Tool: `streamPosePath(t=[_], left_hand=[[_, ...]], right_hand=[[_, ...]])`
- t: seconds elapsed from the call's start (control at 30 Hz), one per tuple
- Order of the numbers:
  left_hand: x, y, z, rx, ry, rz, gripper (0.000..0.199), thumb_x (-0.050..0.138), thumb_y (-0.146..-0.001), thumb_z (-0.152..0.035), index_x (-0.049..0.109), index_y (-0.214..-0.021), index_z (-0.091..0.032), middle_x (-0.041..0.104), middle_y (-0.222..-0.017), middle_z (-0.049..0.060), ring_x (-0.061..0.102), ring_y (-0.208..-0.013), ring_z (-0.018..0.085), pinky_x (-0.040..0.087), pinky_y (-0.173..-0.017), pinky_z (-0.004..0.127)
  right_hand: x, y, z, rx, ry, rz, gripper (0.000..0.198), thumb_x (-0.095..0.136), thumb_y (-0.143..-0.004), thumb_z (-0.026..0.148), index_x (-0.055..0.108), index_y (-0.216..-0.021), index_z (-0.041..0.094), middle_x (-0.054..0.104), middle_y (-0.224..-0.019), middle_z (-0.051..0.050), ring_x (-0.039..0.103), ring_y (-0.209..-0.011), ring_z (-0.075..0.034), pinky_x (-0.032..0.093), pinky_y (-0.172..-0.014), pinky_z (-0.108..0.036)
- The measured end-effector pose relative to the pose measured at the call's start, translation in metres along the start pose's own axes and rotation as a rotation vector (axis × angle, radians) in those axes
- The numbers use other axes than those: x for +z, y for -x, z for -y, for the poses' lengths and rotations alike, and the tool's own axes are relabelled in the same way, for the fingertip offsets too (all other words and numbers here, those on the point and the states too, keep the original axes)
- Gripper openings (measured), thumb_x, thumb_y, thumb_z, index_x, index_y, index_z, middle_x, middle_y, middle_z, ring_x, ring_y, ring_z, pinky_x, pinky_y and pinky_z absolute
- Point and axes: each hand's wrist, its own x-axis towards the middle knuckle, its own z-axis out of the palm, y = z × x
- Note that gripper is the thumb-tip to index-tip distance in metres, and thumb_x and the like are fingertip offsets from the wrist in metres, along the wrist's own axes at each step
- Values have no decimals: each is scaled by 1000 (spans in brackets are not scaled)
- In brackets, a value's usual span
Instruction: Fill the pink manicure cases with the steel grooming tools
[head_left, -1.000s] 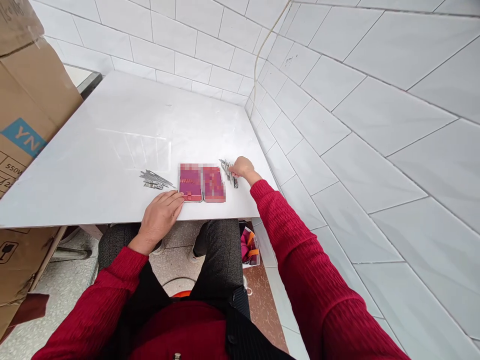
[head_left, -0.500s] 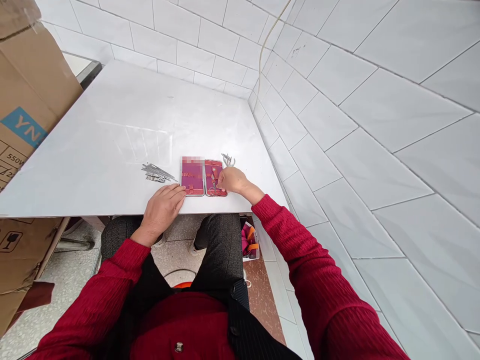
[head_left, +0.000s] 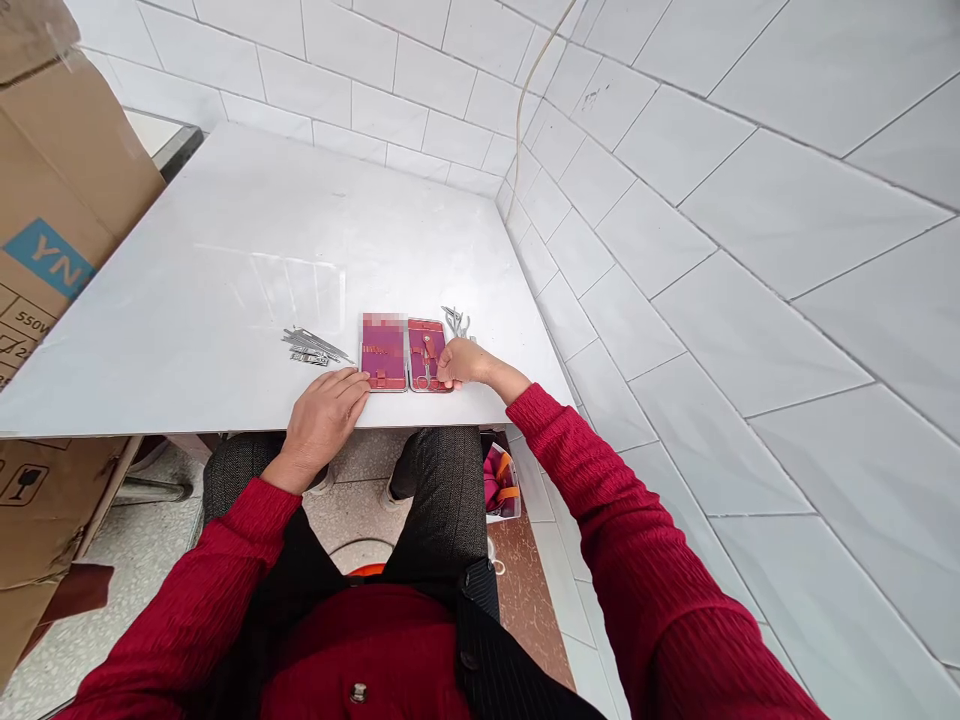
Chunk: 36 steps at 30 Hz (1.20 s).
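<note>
An open manicure case (head_left: 386,350) with a purple-red lining lies on the table near its front edge. My left hand (head_left: 326,415) rests flat, its fingertips on the case's lower left corner. In the right half of the case, small silver scissors (head_left: 426,365) lie with their finger loops toward me. My right hand (head_left: 463,362) is closed at the right-hand loop, its fingertips partly hidden. Left of the case lies a pile of thin metal manicure tools (head_left: 311,345) with nail clippers among them. Silver nippers (head_left: 455,320) lie beyond my right hand.
A white table (head_left: 247,210) meets tiled walls at the back and right. Large cardboard boxes (head_left: 67,170) stand along the left. A cable (head_left: 529,85) hangs in the corner. Below the table's right side sits a container with pink and orange items (head_left: 501,480).
My right hand has shifted slightly to the right, and more of the scissors shows, lying straighter in the case. My left hand stays at the case's corner.
</note>
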Motion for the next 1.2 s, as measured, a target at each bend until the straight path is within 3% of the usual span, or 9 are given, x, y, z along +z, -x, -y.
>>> streamPosePath(t=[0.17,0.4,0.5,0.7,0.87,1.07,1.2], left_hand=[[1,0,0,1,-8,-4,31,45,-105,-28,74,-111,-18,75,-123,10,67,-120,29,52,-103,49],[1,-2,1,8,-16,-17,31,44,-105,-29,73,-111,-19,75,-122,10,67,-119,28,52,-103,47],[1,-3,1,14,-20,-25,30,45,-105,-29,73,-110,-19,76,-121,10,68,-118,28,53,-102,47],[1,-2,2,27,-32,-35,30,45,-105,-29,73,-108,-19,76,-120,9,68,-118,28,54,-101,48],[0,-2,1,0,-27,-13,30,44,-106,-30,73,-110,-20,75,-122,9,68,-119,28,54,-102,48],[-2,1,-3,-9,-5,-1,29,46,-105,-28,73,-111,-20,75,-124,9,67,-121,27,53,-104,48],[-3,2,-4,-17,-13,12,29,46,-105,-26,73,-111,-19,74,-125,9,67,-120,26,53,-106,48]], right_hand=[[-4,3,-3,-4,-151,131,25,65,-71,0,62,-50,14,60,-46,3,48,-40,-5,37,-41,-17],[-10,7,-35,11,-359,205,16,72,-70,5,66,-58,12,61,-47,3,48,-38,-5,40,-39,-16],[-22,12,-57,29,-452,131,14,73,-70,6,67,-60,12,62,-48,2,49,-38,-5,41,-38,-15],[-46,7,-90,49,-490,-143,19,74,-69,5,64,-56,13,60,-45,2,48,-37,-5,38,-35,-15],[-56,-10,-97,102,-543,-199,25,75,-72,5,61,-53,13,58,-45,1,47,-37,-4,35,-34,-14],[-46,-29,-97,118,-692,-246,27,78,-78,11,60,-58,14,57,-46,2,46,-37,-4,35,-34,-15],[-28,-33,-106,4,-802,-289,29,85,-77,31,64,-68,13,58,-51,2,45,-39,-4,32,-35,-16]])
